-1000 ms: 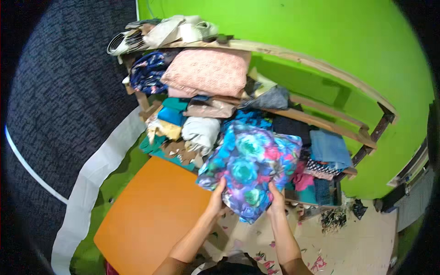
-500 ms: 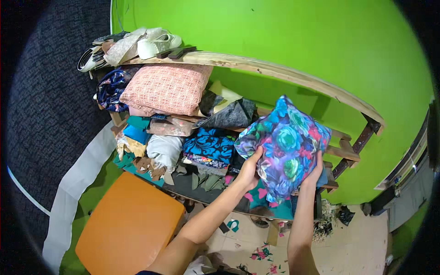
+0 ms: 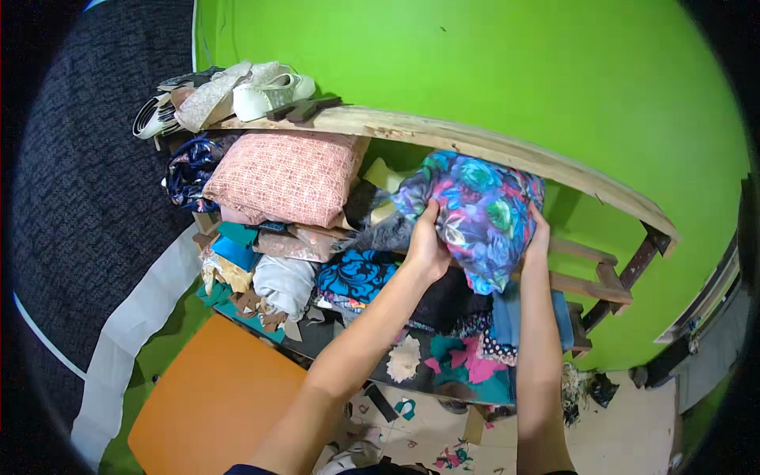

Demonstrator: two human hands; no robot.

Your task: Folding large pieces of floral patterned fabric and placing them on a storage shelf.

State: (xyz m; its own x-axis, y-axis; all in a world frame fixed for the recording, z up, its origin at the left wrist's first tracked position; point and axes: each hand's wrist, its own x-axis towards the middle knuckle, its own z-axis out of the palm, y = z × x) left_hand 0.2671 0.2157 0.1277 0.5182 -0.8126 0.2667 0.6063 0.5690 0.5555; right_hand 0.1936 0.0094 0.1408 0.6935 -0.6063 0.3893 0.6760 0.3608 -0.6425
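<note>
you grip the floral cushion with both hands, in the upper middle of the frame, a little right of centre. your left hand is closed on its left side, thumb lying on the face turned toward you; the fingers behind are hidden. your right hand grasps the right edge, just below that side's upper corner. the cushion looks nearly as wide as it is tall, so you cannot pick out a clear long axis; one corner points down toward the bottom of the frame, another points left, and the top edge runs across, sloping slightly down to the right. that edge overlaps the wooden plank in your view, and you cannot tell whether the two touch. a pink pillow lies left of the cushion, well apart from it, under the same plank, its longer side running roughly left to right. between them you see a dark grey cloth, near your left hand. lower in the middle of the frame are a blue patterned cloth and a white cloth, with a black cloth below the cushion. an orange top fills the lower left, and scraps lie on the pale floor at bottom right.
</note>
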